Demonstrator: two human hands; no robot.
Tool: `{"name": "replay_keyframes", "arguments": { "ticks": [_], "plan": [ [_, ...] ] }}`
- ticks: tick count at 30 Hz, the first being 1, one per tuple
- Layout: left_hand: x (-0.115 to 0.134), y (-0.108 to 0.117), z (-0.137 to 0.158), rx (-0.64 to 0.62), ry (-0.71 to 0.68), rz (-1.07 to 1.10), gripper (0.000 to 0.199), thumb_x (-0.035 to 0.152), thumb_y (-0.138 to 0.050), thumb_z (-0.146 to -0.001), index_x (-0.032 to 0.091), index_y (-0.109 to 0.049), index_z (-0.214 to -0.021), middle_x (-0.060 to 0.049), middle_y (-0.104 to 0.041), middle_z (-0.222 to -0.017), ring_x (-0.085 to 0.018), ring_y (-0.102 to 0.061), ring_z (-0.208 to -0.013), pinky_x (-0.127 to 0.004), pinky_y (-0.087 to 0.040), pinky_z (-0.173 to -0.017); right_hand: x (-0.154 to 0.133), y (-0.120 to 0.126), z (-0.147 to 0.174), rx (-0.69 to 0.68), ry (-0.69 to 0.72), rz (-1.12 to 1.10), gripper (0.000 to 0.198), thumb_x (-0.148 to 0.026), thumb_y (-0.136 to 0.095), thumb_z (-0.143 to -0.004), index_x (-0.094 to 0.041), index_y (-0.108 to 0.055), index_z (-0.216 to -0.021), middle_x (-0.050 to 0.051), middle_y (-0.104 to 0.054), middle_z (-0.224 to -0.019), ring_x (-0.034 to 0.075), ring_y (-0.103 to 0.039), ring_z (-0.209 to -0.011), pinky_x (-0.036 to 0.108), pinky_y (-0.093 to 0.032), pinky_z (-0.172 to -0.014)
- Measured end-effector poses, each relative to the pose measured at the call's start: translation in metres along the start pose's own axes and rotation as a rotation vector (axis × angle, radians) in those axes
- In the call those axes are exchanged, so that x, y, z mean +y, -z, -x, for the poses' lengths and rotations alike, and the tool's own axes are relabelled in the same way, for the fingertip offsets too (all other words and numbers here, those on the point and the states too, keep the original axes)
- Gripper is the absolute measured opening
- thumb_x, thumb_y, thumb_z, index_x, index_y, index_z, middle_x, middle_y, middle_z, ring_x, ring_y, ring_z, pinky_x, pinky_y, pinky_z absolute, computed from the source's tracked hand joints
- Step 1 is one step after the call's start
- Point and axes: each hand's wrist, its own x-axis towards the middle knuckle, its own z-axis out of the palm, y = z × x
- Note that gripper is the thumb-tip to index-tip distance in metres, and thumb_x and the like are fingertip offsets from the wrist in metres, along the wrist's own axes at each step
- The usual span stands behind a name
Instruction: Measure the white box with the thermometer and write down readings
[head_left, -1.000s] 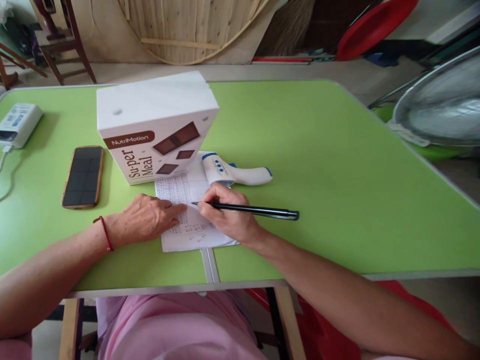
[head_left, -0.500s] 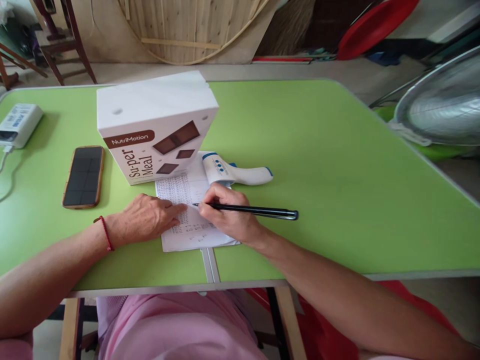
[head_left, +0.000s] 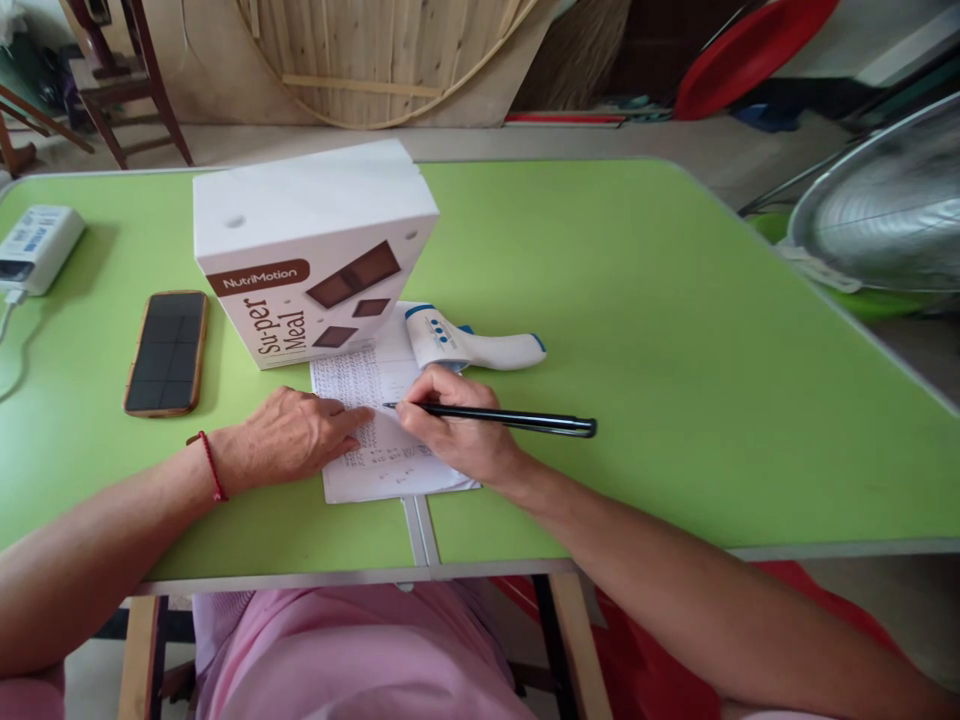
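Observation:
A black pen (head_left: 517, 418) is pinched in my right hand (head_left: 457, 420), its tip at the written lines on a sheet of paper (head_left: 382, 485). My left hand (head_left: 292, 435) lies on the paper's left edge, index finger stretched out close to the pen tip, holding nothing. Rows of small handwriting cover the sheet's left part. Just beyond my right hand, a white and blue infrared thermometer (head_left: 472, 345) rests partly on the paper. Behind my left hand stands a white NutriMotion box (head_left: 315, 230), over the sheet's far edge.
On the green table (head_left: 675, 350), a phone (head_left: 166, 353) in a brown case lies left of the box. A white power bank or adapter (head_left: 41, 248) with a cable sits at the far left. Beyond the table are a wooden chair (head_left: 131, 80) and a red round object (head_left: 750, 55).
The pen tip has shifted very slightly to the left and away from me. My left hand, the box and the thermometer stay in place.

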Motion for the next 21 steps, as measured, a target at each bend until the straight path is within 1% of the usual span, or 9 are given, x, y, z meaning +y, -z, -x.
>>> {"name": "replay_keyframes", "arguments": {
  "ticks": [4,8,14,21],
  "plan": [
    [0.0004,0.0000,-0.0007,-0.007,0.005,0.002,0.027,0.029,-0.052,-0.099,0.017,-0.063,-0.120,-0.005,-0.073,-0.082,-0.017,-0.063,-0.059,-0.026,-0.030,-0.047,0.0006,-0.0006,-0.0003,-0.010,0.026,0.004,0.015,-0.017,-0.057,-0.076,-0.022,-0.050,-0.064,-0.005,-0.054,-0.055,0.009,-0.046,-0.046,0.022,-0.036,-0.043],
    [-0.0001,-0.0010,-0.0005,0.005,-0.006,-0.008,0.028,0.029,-0.053,-0.098,0.018,-0.062,-0.122,-0.004,-0.072,-0.081,-0.017,-0.064,-0.059,-0.028,-0.029,-0.046,0.0006,0.0000,-0.0002,-0.013,0.016,-0.003,0.016,-0.019,-0.057,-0.076,-0.022,-0.049,-0.063,-0.005,-0.052,-0.054,0.008,-0.045,-0.046,0.022,-0.035,-0.042],
    [-0.0002,-0.0008,0.0001,0.009,-0.007,-0.006,0.026,0.029,-0.052,-0.098,0.017,-0.062,-0.119,-0.005,-0.071,-0.080,-0.016,-0.065,-0.060,-0.028,-0.031,-0.047,-0.0001,0.0009,-0.0001,-0.021,-0.019,0.024,0.014,-0.020,-0.057,-0.075,-0.022,-0.048,-0.064,-0.005,-0.052,-0.054,0.009,-0.045,-0.047,0.023,-0.035,-0.044],
    [0.0010,0.0027,-0.0008,-0.028,0.010,-0.003,0.026,0.029,-0.053,-0.099,0.017,-0.063,-0.120,-0.005,-0.073,-0.083,-0.018,-0.065,-0.061,-0.029,-0.031,-0.047,0.0000,-0.0006,-0.0003,-0.021,-0.005,0.017,0.015,-0.020,-0.056,-0.076,-0.022,-0.047,-0.063,-0.005,-0.051,-0.054,0.009,-0.045,-0.047,0.022,-0.034,-0.043]
  ]
}}
